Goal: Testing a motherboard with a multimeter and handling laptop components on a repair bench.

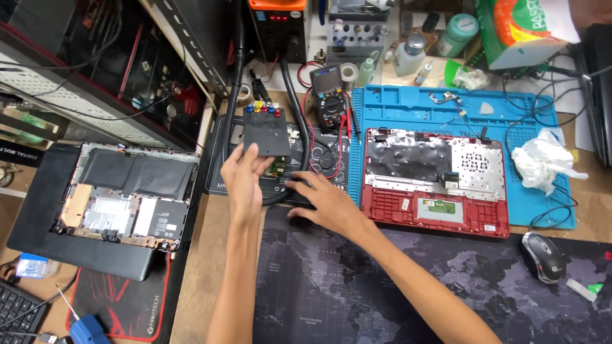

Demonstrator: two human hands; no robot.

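1. The left hand (pixel 241 175) grips the near edge of a dark square plate (pixel 267 136), tilted above a black mat (pixel 220 137).
2. The right hand (pixel 322 200) lies spread, fingers open, on a black hose (pixel 294 108), just right of the plate.
3. A red laptop shell (pixel 435 213) sits far right.

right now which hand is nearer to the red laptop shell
The right hand. It lies just left of the red laptop shell, on the mat edge by the black hose. The left hand is farther left, holding up a dark flat panel.
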